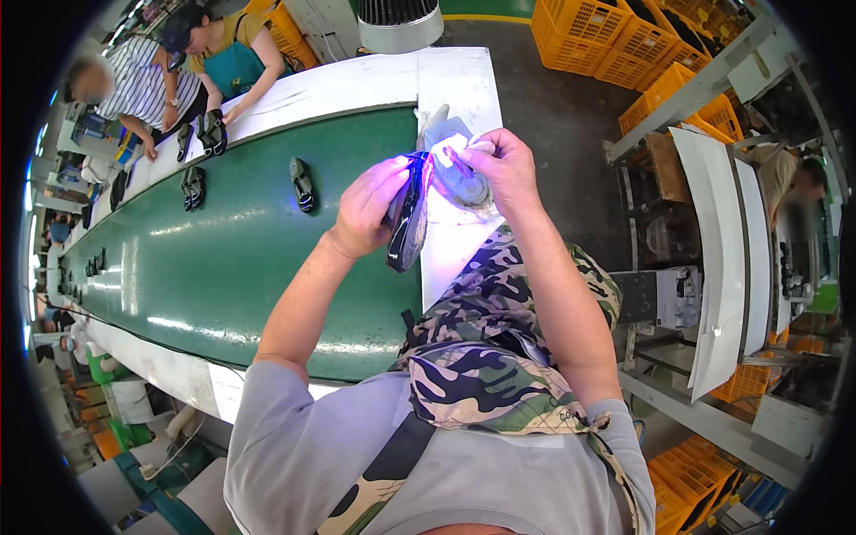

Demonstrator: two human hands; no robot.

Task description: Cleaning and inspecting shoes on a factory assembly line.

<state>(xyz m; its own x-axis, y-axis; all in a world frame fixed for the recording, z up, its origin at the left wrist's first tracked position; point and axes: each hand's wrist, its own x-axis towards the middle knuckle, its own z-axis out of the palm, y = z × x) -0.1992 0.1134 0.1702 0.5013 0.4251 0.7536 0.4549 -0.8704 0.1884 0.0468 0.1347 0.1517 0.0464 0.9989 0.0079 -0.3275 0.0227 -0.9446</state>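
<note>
My left hand (pixel 368 207) is closed around a dark sandal (pixel 408 234), held tilted on its side with the sole edge toward my right hand. Purple-blue light glows on the sandal's upper end and on my fingertips. My right hand (pixel 508 171) is in a pinch beside the sandal, over a greyish flat piece (pixel 465 183) on the white table corner. Something small and whitish shows at its fingertips, too washed out by the light to name. A bright white patch (pixel 448 148) lies on the grey piece.
A green conveyor belt (pixel 241 241) carries a black sandal (pixel 303 185) and more footwear. Two people stand at its far left edge, near several sandals (pixel 211 134). A lamp-like cylinder (pixel 399 25) hangs ahead. Orange crates (pixel 584 36) stand far right; white boards (pixel 704 259) stand right.
</note>
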